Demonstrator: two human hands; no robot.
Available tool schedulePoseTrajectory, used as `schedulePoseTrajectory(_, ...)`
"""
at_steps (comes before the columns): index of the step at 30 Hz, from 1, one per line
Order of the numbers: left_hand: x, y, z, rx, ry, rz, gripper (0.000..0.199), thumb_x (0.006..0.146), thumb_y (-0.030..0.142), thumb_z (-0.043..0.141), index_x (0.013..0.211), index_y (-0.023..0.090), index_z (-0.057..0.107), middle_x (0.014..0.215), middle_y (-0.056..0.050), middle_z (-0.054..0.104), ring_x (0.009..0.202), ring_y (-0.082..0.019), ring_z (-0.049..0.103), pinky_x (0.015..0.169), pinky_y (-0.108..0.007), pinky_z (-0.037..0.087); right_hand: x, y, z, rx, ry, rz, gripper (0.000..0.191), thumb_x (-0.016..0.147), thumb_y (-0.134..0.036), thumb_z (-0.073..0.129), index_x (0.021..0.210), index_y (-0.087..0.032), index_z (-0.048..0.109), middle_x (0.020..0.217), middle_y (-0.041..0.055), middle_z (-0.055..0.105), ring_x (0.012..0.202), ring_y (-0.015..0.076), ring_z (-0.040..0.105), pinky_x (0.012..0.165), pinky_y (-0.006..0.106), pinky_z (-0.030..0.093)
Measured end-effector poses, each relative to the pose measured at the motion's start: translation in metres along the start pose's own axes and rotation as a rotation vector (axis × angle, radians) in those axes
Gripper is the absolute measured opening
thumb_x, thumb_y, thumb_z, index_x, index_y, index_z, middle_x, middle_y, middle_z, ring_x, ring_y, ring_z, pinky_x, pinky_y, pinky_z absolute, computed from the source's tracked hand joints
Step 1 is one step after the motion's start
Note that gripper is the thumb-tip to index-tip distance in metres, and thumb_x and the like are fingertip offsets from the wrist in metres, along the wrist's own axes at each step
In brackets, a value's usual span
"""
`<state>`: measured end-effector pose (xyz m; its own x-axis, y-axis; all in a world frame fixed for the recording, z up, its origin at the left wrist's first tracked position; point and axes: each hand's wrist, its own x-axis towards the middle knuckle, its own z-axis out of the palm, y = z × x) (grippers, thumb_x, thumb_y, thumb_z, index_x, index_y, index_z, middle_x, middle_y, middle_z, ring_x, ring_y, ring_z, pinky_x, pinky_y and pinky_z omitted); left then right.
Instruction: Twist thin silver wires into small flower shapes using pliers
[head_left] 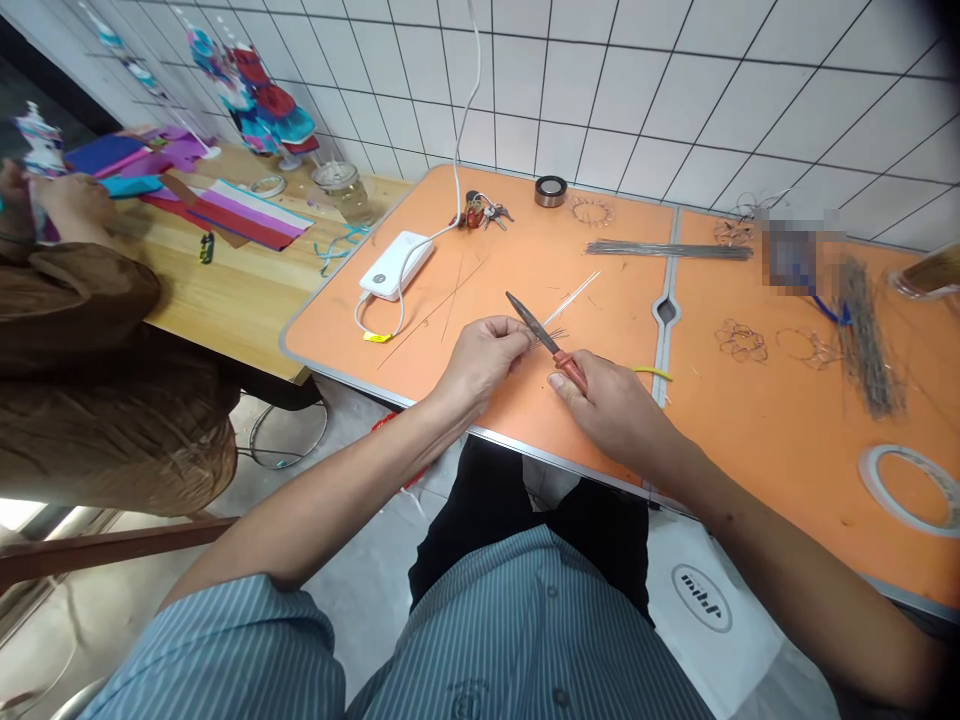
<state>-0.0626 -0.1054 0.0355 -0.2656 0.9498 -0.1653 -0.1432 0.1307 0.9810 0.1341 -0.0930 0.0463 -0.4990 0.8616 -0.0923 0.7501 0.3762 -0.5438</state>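
My right hand [611,405] is wrapped round the red handles of a pair of long-nosed pliers [534,322], whose dark jaws point up and to the left. Just left of the pliers, the fingertips of my left hand [487,358] are pinched together on thin wire [553,336]. Short wire ends show beside those fingers, partly hidden by the pliers. Behind the pliers, some white thin strips [574,296] lie on the orange table [480,280].
A white power bank [397,265] with a cable, keys [487,212] and black tape [550,191] lie toward the back. Wire bundles [667,250] and bent wire rings [741,341] lie to the right, with a tape roll [911,488]. Another person [82,330] sits at the left by coloured paper.
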Motion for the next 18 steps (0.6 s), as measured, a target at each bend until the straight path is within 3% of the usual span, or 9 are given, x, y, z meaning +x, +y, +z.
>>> schedulePoseTrajectory(4,0.0,0.0,-0.001,-0.003,0.001,0.001,0.013,0.069,0.024,0.075,0.064,0.018,0.064,0.061,0.003,0.057,0.051,-0.007,0.041,0.05,-0.025,0.027,0.004,-0.007,-0.002,-0.073,-0.035,0.068,0.026,0.114,-0.043,0.05,0.106,-0.021,0.062,0.105,0.0114,0.08,0.1,0.0309,0.074,0.074,0.035,0.041)
schedulePoseTrajectory(11,0.001,0.0,-0.004,0.025,-0.005,-0.007,0.018,0.069,0.025,0.077,0.061,0.019,0.062,0.057,0.003,0.052,0.051,-0.007,0.039,0.051,-0.025,0.025,0.011,-0.006,0.003,-0.122,-0.009,0.048,0.03,0.113,-0.045,0.049,0.096,-0.024,0.058,0.09,0.0072,0.077,0.08,0.0259,0.068,0.066,0.033,0.031)
schedulePoseTrajectory(18,0.005,0.0,-0.01,0.056,-0.001,0.017,0.02,0.07,0.023,0.073,0.057,0.02,0.058,0.056,0.003,0.052,0.052,-0.008,0.039,0.052,-0.025,0.026,0.019,-0.005,0.016,-0.141,0.033,0.031,0.028,0.116,-0.042,0.05,0.111,-0.022,0.069,0.1,0.0095,0.082,0.087,0.028,0.073,0.068,0.033,0.034)
